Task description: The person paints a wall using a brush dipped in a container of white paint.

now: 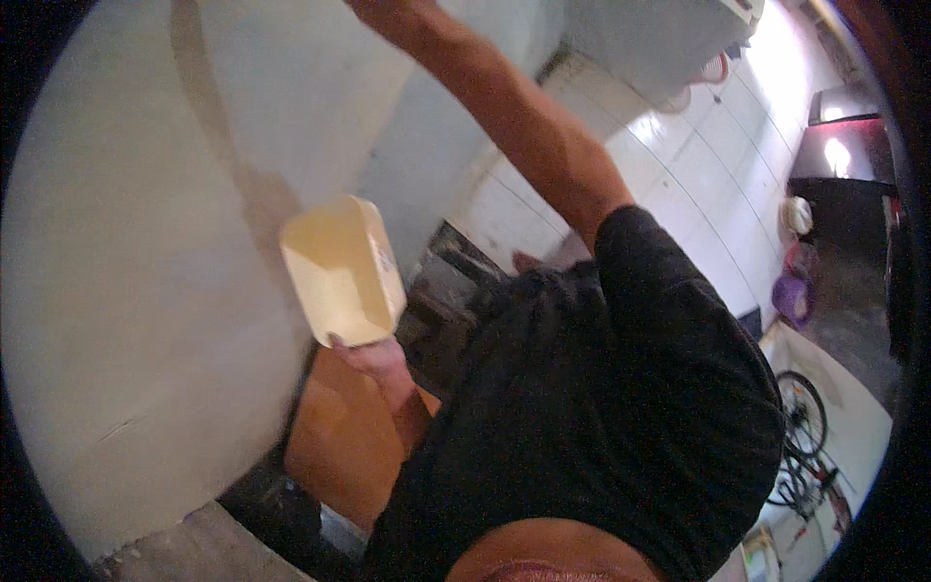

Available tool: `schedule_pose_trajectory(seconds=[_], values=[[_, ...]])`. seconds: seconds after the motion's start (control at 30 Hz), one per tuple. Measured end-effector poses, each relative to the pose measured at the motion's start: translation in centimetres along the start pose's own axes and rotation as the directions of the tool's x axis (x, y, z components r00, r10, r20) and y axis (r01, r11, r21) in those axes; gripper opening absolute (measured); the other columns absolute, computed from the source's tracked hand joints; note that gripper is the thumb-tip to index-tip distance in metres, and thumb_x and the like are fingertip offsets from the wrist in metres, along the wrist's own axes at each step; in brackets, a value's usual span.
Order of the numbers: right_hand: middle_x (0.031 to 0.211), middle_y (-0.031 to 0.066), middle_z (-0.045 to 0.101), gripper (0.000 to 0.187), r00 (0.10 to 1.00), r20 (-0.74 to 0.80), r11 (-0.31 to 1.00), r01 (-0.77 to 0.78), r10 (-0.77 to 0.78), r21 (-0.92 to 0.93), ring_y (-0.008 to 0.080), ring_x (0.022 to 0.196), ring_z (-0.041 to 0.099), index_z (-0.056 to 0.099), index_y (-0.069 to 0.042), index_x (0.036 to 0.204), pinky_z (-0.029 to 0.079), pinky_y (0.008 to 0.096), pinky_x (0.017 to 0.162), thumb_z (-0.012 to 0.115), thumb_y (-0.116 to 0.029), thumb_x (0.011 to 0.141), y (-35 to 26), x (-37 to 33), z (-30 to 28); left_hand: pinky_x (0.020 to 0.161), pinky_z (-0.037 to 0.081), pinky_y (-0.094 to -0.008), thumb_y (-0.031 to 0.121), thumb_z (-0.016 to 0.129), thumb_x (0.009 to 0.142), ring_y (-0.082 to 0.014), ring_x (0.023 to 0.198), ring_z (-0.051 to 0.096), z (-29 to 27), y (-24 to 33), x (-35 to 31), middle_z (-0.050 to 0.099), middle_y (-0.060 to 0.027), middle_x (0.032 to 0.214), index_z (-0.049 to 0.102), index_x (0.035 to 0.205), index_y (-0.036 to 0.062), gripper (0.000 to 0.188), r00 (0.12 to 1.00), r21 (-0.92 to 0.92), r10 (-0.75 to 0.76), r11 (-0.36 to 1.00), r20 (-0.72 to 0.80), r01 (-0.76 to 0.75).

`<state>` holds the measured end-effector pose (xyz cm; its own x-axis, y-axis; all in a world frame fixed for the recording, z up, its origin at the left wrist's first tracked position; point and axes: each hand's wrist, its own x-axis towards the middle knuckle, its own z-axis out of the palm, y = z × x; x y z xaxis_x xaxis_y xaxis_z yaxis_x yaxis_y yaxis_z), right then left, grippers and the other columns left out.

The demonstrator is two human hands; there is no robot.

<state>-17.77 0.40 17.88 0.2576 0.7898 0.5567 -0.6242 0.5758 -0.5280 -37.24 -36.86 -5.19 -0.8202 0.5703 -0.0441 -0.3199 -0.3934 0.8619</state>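
My left hand (373, 359) grips a cream plastic tub (339, 276) by its lower end, with the thumb over the rim. Rectangular with rounded corners, the tub is tilted so that its hollow inside shows, and I see nothing in it. It is close to the pale wall (145, 242). My right arm (543, 136) stretches up across the view, bare below a dark sleeve. Only the edge of my right hand (393, 12) shows at the top rim. Its fingers are cut off, so whatever it touches is hidden.
Below my left hand is an orange-brown panel (335, 436). White floor tiles (669, 184) spread past my right arm, beside a pale block-like structure (640, 44). A bicycle (803, 427), a purple object (792, 298) and dark furniture (839, 150) are at the right.
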Motion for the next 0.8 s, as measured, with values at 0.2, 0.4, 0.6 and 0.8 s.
schedule_pose_trajectory(seconds=[0.2,0.4,0.6,0.8], values=[[0.078,0.0082,0.068,0.021,0.971,-0.09,0.974,-0.223,0.22,-0.024,0.0143,0.069,0.065,0.063,-0.001,0.091,0.052,0.0268,0.058,0.062,-0.023,0.092,8.7,-7.5,-7.9,0.095,0.046,-0.0508,0.02,0.071,0.083,-0.0391,0.112,0.056,-6.7,1.2,0.3,0.049,-0.0217,0.132,0.034,0.136,0.0033,0.067,0.985,0.413,0.164,0.895,0.047,-0.169],[0.081,0.0096,0.068,0.023,0.794,-0.309,0.578,-0.597,0.523,-0.556,0.0173,0.074,0.066,0.064,0.0,0.098,0.053,0.0292,0.062,0.062,-0.023,0.092,11.9,-16.8,-18.6,0.106,0.035,-0.0499,0.053,0.055,0.084,-0.0406,0.127,0.042,-1.3,4.0,-3.7,0.037,-0.0189,0.144,0.034,0.14,0.0056,0.077,0.997,0.371,-0.04,0.927,-0.061,0.06],[0.067,0.0091,0.065,0.018,0.795,-0.491,0.658,-0.587,0.356,-0.472,0.0152,0.057,0.062,0.062,-0.001,0.078,0.051,0.0289,0.051,0.063,-0.017,0.085,12.8,-16.7,-16.6,0.112,0.025,-0.0505,0.061,0.043,0.082,-0.0375,0.134,0.033,-1.7,3.6,-4.0,0.031,-0.0168,0.148,0.03,0.144,0.0071,0.083,0.992,0.217,-0.129,0.968,-0.002,0.126],[0.07,0.0088,0.066,0.015,0.926,-0.302,0.972,-0.235,0.226,0.008,0.014,0.059,0.063,0.061,-0.002,0.081,0.052,0.027,0.051,0.065,-0.016,0.086,1.4,-5.8,-1.9,0.111,0.027,-0.0495,0.061,0.046,0.08,-0.0375,0.134,0.033,0.4,4.2,-4.1,0.031,-0.0166,0.148,0.03,0.144,0.0081,0.085,0.993,0.156,-0.118,0.981,-0.019,0.12]])
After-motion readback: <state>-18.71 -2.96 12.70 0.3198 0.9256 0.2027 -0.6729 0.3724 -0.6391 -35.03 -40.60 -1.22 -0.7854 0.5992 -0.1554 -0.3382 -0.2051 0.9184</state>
